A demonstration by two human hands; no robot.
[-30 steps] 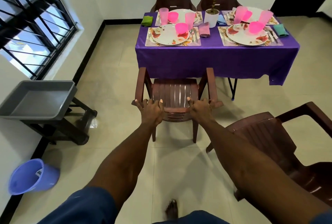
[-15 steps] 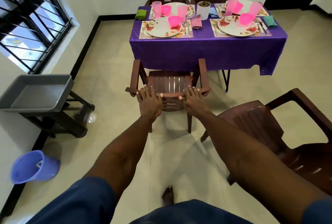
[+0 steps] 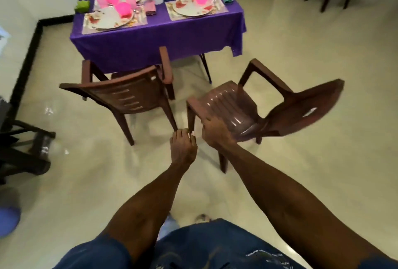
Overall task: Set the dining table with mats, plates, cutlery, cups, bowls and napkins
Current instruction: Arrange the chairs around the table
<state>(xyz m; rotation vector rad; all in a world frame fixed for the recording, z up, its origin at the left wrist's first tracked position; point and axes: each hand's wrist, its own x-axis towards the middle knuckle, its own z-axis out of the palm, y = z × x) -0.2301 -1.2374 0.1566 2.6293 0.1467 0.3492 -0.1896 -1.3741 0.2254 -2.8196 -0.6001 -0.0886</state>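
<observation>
While the set table (image 3: 150, 38), draped in purple cloth, stands behind, the right hand (image 3: 216, 134) grips the ribbed brown plastic chair's (image 3: 237, 107) seat edge; the left hand (image 3: 183, 147) hangs relaxed, empty.

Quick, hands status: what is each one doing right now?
Left hand: fingers loosely curled, holding nothing, in the air beside the second chair.
Right hand: on that chair's seat edge; grip unclear.

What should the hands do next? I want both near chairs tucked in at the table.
Probably grip the second chair and turn it toward the table. It stands angled away on the right, while the other chair already faces the table. The right hand touches its seat edge; the left hand holds nothing.
</observation>
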